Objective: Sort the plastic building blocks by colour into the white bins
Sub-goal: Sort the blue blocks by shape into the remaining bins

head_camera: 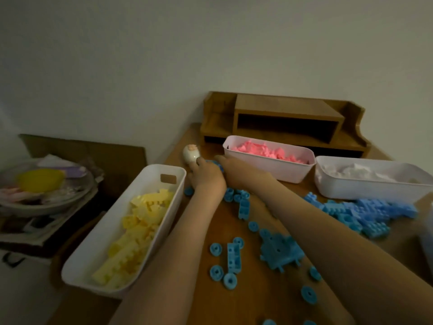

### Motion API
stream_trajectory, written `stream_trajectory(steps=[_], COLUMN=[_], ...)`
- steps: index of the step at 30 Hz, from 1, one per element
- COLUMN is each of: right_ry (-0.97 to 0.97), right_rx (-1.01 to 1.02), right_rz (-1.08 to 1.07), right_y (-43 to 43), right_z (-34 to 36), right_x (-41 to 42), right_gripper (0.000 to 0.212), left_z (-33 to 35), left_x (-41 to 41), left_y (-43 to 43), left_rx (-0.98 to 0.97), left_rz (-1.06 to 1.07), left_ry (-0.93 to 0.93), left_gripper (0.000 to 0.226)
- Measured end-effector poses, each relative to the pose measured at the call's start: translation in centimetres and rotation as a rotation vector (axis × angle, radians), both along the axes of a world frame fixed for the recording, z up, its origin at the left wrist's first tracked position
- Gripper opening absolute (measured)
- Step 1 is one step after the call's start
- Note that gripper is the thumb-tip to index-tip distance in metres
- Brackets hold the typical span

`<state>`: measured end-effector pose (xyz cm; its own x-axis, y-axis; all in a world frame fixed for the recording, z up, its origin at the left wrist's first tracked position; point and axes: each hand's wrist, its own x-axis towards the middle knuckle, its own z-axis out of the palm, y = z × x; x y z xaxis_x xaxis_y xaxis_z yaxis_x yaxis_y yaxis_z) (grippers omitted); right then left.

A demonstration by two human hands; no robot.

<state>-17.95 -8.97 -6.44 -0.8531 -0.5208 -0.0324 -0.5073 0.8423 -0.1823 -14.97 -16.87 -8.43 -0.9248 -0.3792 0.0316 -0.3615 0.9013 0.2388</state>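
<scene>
**Blue pieces left to sort; both hands reach to the far edge**

The blue blocks (365, 212) are the only loose colour. The main heap lies at 3 o'clock on the surface (264, 301), just in front of the bin of white blocks (363, 191). Blue wheels (215, 249), a blue brick (234, 258) and a flat blue plate (280, 250) are scattered from the centre down to 6 o'clock. The bin of yellow blocks (93, 254) sits at 9 o'clock and the bin of pink blocks (269, 167) at 12. I cannot make out a bin for blue.

Both arms stretch toward 12 o'clock. The left hand (206, 179) shows its back, with a fingertip at or just beside an egg-shaped toy (191, 154). The right hand (236, 167) lies low beside the pink bin, and a few blue pieces show between the two hands. The fingers are blurred and partly hidden, so I cannot tell whether either hand grasps anything.

The pieces look like light, rigid moulded plastic, hard to damage. Their smooth faces may slip, so bricks are probably best pinched across the short sides below the studs. Wheels would likely roll if nudged, so pinching the rim or hooking the centre hole should be steadier. The plate's side prongs could catch on neighbouring pieces, so lifting it by one edge seems wise. The heap could probably be scooped in handfuls.
</scene>
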Motion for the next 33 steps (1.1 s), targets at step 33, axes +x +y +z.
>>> stream_trajectory(steps=[33], right_ry=[0.210], right_rx=[-0.213], right_rz=[-0.323], right_y=[14.3], right_z=[6.2], right_x=[11.2], right_gripper=[0.022], left_z=[6.1], left_x=[10.5], left_y=[10.5], left_rx=[0.373], left_rz=[-0.338], left_ry=[0.012], left_gripper=[0.014])
